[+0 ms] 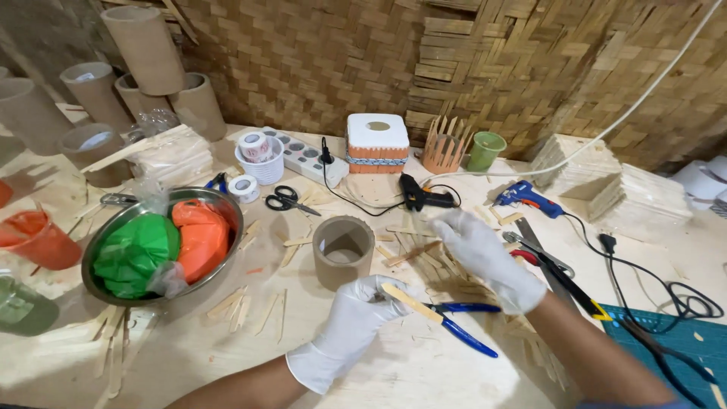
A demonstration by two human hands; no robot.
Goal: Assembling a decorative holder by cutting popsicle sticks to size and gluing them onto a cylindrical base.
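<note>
My left hand [356, 314], in a white glove, pinches a flat wooden craft stick [411, 301] that points right and lies across blue-handled pliers [463, 324] on the table. My right hand [485, 257], also gloved, hovers with spread fingers over a pile of loose wooden sticks [428, 261] and holds nothing. A short brown cardboard tube [343, 251] stands upright just beyond my left hand.
A steel bowl [219, 203] with green and orange bags sits at left beside orange and green cups. Scissors [288, 201], tape rolls, a power strip, two glue guns [424, 197], a ruler and cables lie behind. Tall cardboard tubes stand at back left; stick stacks at right.
</note>
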